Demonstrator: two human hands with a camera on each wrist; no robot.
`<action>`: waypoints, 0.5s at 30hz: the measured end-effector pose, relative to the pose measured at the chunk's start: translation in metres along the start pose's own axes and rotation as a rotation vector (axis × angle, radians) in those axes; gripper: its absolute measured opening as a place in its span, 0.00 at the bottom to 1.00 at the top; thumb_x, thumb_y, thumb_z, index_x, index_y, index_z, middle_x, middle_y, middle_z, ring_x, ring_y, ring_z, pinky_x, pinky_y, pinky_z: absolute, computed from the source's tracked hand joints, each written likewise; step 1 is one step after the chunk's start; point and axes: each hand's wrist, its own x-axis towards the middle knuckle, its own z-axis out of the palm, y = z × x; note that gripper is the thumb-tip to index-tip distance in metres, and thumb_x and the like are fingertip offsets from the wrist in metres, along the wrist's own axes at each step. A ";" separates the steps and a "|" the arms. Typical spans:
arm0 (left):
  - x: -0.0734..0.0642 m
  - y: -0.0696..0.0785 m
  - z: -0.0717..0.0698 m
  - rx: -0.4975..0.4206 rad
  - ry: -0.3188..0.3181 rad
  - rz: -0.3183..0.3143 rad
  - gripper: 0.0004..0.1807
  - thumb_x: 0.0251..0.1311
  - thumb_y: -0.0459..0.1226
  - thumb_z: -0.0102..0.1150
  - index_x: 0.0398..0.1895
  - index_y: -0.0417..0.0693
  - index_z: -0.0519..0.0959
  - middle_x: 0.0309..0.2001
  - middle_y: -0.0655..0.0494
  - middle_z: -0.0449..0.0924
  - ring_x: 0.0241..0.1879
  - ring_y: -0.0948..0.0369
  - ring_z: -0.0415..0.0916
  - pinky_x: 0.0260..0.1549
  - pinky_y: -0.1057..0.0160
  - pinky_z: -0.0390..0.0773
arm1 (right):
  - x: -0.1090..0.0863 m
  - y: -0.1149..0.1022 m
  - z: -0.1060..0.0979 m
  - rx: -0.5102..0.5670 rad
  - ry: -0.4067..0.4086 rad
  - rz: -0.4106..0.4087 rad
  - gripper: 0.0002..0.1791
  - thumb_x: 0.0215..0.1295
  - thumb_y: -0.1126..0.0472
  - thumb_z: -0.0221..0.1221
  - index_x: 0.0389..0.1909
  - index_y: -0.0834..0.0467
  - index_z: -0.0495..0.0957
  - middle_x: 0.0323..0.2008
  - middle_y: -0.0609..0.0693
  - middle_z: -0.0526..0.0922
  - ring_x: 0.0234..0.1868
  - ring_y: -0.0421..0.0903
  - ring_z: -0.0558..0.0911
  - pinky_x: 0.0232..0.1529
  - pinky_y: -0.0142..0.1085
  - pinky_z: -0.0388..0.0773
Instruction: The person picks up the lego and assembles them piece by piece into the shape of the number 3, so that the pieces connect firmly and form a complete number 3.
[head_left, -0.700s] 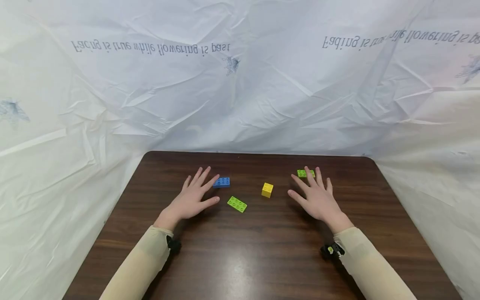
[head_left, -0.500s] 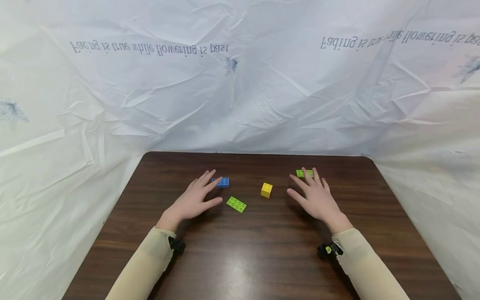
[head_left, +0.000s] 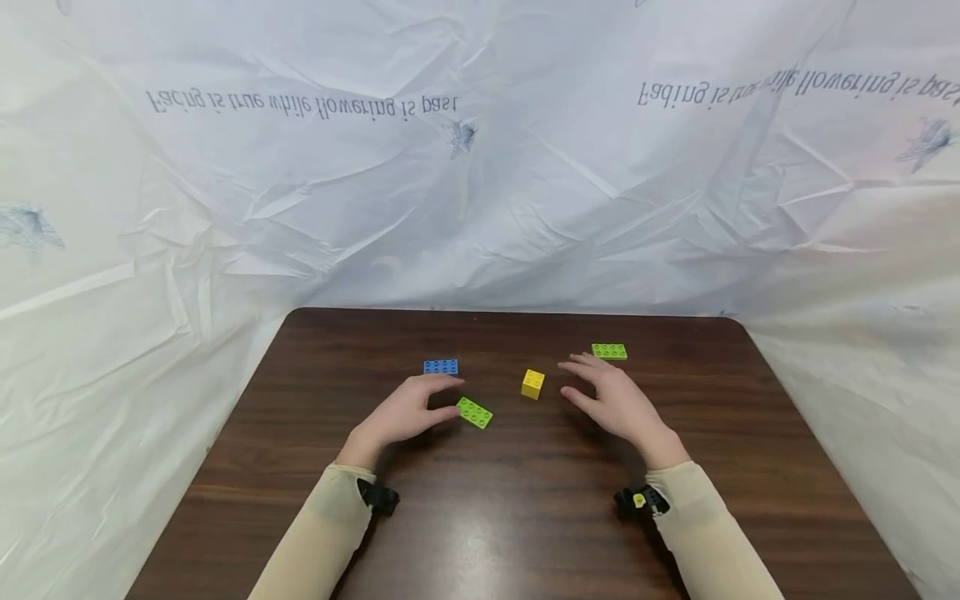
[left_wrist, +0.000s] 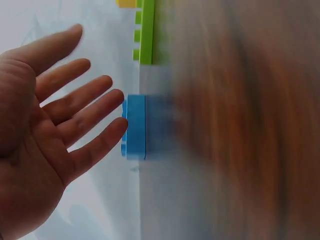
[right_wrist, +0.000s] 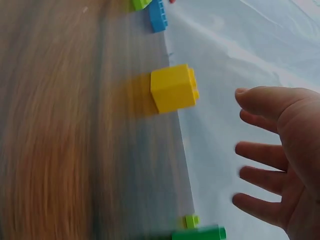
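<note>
My left hand (head_left: 408, 410) hovers beside a lime-green toy building brick (head_left: 476, 413); its thumb tip overlaps the brick's left end in the head view, and I cannot tell if they touch. A blue brick (head_left: 440, 367) lies just beyond its fingers, also seen in the left wrist view as a blue brick (left_wrist: 136, 127) behind the fingertips. My right hand (head_left: 618, 406) holds nothing, its fingers loosely bent. The yellow brick (head_left: 532, 384) stands left of it, apart from the thumb in the right wrist view. Another lime-green brick (head_left: 609, 351) lies beyond its fingertips.
All the bricks lie on a dark wooden table (head_left: 480, 483) with rounded far corners. White printed sheeting (head_left: 480, 208) hangs behind and at both sides. A darker green piece (right_wrist: 200, 233) shows at the bottom of the right wrist view. Each wrist wears a black camera.
Both hands have moved inward, the left to the right toward the near lime-green brick, the right to the left toward the yellow one. Their spread fingers have drawn together. The bricks stay put.
</note>
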 end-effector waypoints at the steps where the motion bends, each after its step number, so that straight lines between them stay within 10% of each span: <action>1: 0.002 0.001 0.002 -0.010 -0.001 -0.007 0.28 0.75 0.44 0.67 0.74 0.46 0.77 0.71 0.50 0.77 0.70 0.50 0.75 0.66 0.45 0.74 | 0.002 -0.002 0.002 0.023 0.002 -0.008 0.28 0.76 0.52 0.67 0.73 0.54 0.78 0.75 0.60 0.73 0.76 0.63 0.70 0.68 0.64 0.71; 15: 0.018 0.000 0.013 -0.042 -0.043 -0.101 0.30 0.64 0.35 0.77 0.69 0.47 0.81 0.55 0.54 0.84 0.45 0.59 0.80 0.46 0.53 0.82 | 0.024 -0.013 0.028 0.290 -0.093 0.120 0.35 0.72 0.58 0.71 0.77 0.55 0.73 0.70 0.58 0.79 0.67 0.59 0.79 0.63 0.59 0.77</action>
